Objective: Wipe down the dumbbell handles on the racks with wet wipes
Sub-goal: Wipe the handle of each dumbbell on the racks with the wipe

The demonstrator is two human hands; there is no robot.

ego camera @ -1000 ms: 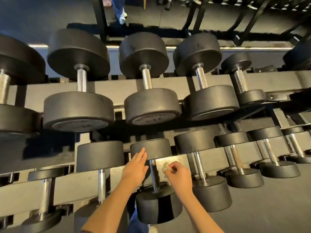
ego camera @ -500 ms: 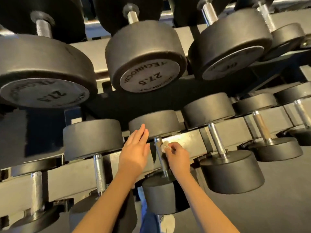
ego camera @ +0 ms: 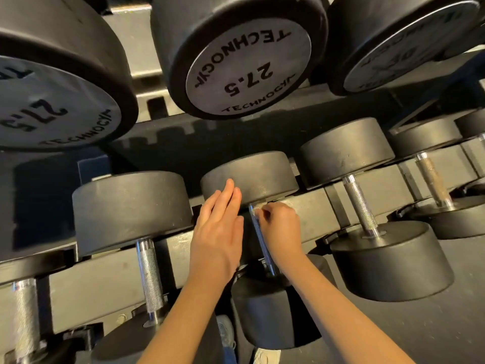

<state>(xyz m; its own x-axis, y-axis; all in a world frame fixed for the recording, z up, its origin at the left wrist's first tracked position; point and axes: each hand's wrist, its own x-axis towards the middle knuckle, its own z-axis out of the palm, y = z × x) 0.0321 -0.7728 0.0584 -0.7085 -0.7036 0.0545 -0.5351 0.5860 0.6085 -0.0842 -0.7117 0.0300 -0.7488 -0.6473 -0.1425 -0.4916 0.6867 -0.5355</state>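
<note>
The right hand [ego camera: 280,229] pinches a wipe [ego camera: 258,207] against the top of a handle [ego camera: 260,239] on the lower rack [ego camera: 315,215]. At its 9 o'clock the left hand [ego camera: 217,232], fingers straight, rests on that dumbbell's head [ego camera: 257,174].

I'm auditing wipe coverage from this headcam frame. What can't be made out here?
Head view, wet wipe: only a pale scrap shows; the right hand gripping it hides the rest.
Head view, wiped handle: its right side lies behind that hand, so contact there is unseen.
Head view, top-right dumbbell plate: weight marking blurred, and the plate is cut off by the frame edge.
</note>
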